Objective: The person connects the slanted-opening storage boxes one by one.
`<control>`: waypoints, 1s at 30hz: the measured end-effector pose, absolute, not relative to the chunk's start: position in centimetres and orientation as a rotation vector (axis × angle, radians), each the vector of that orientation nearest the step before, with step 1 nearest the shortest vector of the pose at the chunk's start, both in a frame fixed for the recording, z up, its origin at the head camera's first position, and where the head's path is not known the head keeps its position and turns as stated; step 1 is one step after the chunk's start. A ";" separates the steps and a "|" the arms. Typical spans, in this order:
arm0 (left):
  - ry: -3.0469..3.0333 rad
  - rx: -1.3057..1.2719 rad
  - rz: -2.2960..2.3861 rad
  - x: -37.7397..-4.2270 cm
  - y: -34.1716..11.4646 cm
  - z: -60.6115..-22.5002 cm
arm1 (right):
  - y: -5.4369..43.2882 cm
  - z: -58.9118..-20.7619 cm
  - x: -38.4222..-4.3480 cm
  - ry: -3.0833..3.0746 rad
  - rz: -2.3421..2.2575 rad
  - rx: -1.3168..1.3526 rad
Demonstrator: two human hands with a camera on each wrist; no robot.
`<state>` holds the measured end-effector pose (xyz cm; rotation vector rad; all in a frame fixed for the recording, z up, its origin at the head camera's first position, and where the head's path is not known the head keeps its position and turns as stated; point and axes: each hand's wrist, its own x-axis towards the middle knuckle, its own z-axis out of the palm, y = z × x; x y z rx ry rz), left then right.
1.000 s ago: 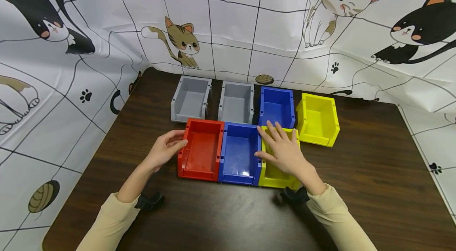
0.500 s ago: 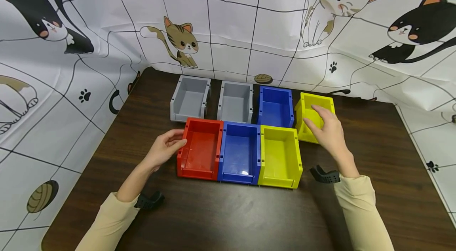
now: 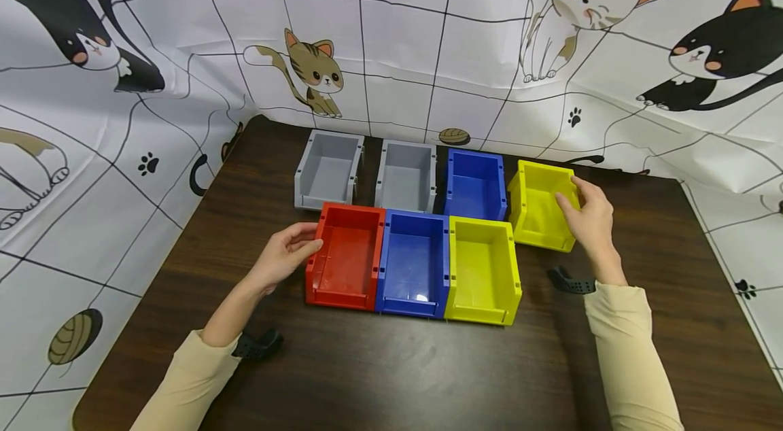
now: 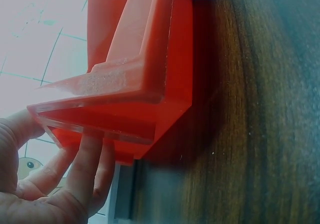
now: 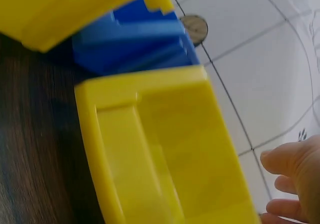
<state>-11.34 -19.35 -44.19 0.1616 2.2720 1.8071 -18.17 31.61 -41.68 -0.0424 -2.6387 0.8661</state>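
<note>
A red bin (image 3: 344, 257), a blue bin (image 3: 412, 264) and a yellow bin (image 3: 482, 271) stand side by side in the front row, touching. My left hand (image 3: 285, 255) grips the red bin's left rim; in the left wrist view its thumb lies over the edge and its fingers press the red side wall (image 4: 135, 121) beneath. At the back right stands another yellow bin (image 3: 541, 210). Beside its right rim is my right hand (image 3: 590, 217), thumb over the opening and fingers past the outer side. The right wrist view shows loosely bent fingers (image 5: 290, 184) around nothing.
Behind the front row stand two grey bins (image 3: 329, 169) (image 3: 406, 176) and a blue bin (image 3: 474, 183). All rest on a dark wooden table (image 3: 391, 376). A white cat-print sheet (image 3: 391, 30) hangs behind and along the left side.
My right hand has left the front yellow bin, moving right to the back yellow bin, and then to its right rim. My left hand has stayed at the red bin.
</note>
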 end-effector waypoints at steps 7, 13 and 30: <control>2.270 0.144 1.799 -11.2 -19.4 -44.1 | 32.8 -42.6 -18.6 -2.641 1.023 -0.265; 2.269 0.146 1.800 -11.2 -19.4 -44.1 | 33.2 -43.0 -18.9 -2.628 1.128 -0.366; 2.258 0.142 1.812 -11.4 -19.4 -44.3 | 33.3 -42.9 -19.8 -2.569 1.213 -0.548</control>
